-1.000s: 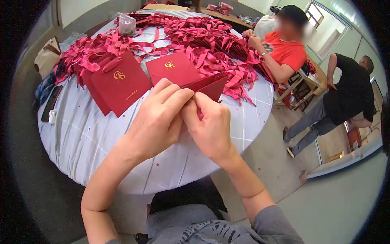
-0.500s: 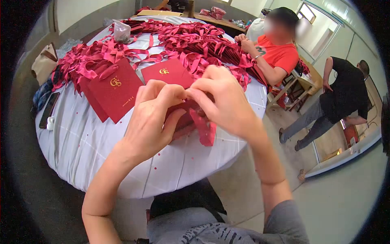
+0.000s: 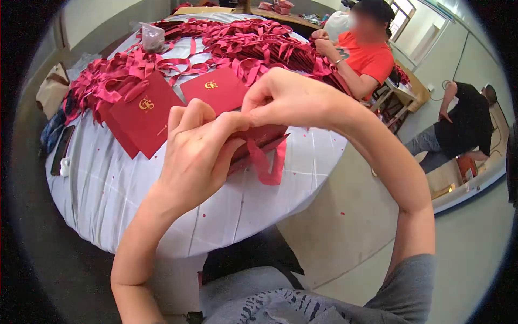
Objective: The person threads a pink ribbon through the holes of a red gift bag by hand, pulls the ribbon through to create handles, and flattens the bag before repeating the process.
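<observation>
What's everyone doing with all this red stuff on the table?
The person wearing the camera pinches a folded red paper bag between the left hand and right hand above the round table, with a red ribbon dangling from it. Two flat red bags with gold logos lie just beyond, before a big heap of ribbons. Across the table, a person in an orange shirt handles that heap.

red bag (image 3: 265, 136): mostly hidden behind left hand (image 3: 197, 156) | gold logo (image 3: 145, 103): too small to read
</observation>
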`<state>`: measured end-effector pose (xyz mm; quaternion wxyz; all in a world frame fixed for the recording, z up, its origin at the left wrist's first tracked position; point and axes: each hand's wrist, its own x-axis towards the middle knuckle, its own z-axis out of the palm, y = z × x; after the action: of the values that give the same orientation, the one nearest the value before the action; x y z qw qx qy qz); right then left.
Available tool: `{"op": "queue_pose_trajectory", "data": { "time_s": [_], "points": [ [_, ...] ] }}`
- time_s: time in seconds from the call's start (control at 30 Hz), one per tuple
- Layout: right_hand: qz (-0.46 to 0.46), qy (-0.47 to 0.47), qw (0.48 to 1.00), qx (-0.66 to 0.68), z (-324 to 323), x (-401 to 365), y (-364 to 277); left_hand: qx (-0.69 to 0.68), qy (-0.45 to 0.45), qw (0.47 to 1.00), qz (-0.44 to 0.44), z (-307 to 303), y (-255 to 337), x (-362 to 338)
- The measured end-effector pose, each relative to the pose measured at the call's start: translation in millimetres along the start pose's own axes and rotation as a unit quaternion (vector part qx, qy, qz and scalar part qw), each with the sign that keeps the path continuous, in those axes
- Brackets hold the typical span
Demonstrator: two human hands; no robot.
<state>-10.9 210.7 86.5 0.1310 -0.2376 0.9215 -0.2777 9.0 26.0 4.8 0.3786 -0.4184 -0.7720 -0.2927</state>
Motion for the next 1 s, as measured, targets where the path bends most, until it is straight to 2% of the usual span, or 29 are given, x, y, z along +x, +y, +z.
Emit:
{"op": "queue_pose_trajectory", "data": {
  "time_s": [0.17, 0.4, 0.47, 0.5, 0.6, 0.67, 0.73, 0.8, 0.83, 0.9, 0.93, 1.0],
  "points": [
    [0.003, 0.077, 0.993, 0.093, 11, 4, 5, -0.048, -0.016, 0.998, -0.027, 0, -4, 1],
    [-0.013, 0.082, 0.990, 0.114, 12, 14, 12, -0.054, 0.005, 0.998, -0.032, 1, -10, 2],
    [-0.075, 0.136, 0.967, 0.204, 3, 24, 21, -0.089, -0.036, 0.995, -0.021, -1, -5, 0],
    [-0.064, 0.144, 0.973, 0.166, -10, 30, 23, -0.083, -0.038, 0.996, -0.024, -1, 0, 0],
    [-0.132, 0.145, 0.968, 0.159, -12, 30, 19, -0.050, -0.021, 0.998, -0.022, 1, -4, 1],
    [-0.116, 0.171, 0.968, 0.143, -18, 31, 14, -0.053, -0.040, 0.997, -0.031, -1, -2, 3],
    [-0.117, 0.196, 0.958, 0.176, -16, 34, 11, -0.028, -0.043, 0.999, 0.007, -1, -3, 3],
    [-0.138, 0.257, 0.933, 0.212, -16, 37, 9, -0.031, -0.040, 0.999, 0.008, 1, -4, 2],
    [-0.142, 0.255, 0.932, 0.214, -15, 39, 10, -0.034, -0.037, 0.999, 0.007, 1, -5, 1],
    [-0.186, 0.323, 0.920, 0.123, -11, 44, 15, -0.030, -0.030, 0.999, -0.001, 1, -6, 0],
    [-0.218, 0.411, 0.881, 0.088, -3, 45, 16, -0.030, -0.021, 0.999, -0.006, 2, -8, 0],
    [-0.209, 0.467, 0.853, 0.105, 7, 18, 0, -0.030, 0.003, 0.999, -0.028, 4, -16, -1]
  ]
}}
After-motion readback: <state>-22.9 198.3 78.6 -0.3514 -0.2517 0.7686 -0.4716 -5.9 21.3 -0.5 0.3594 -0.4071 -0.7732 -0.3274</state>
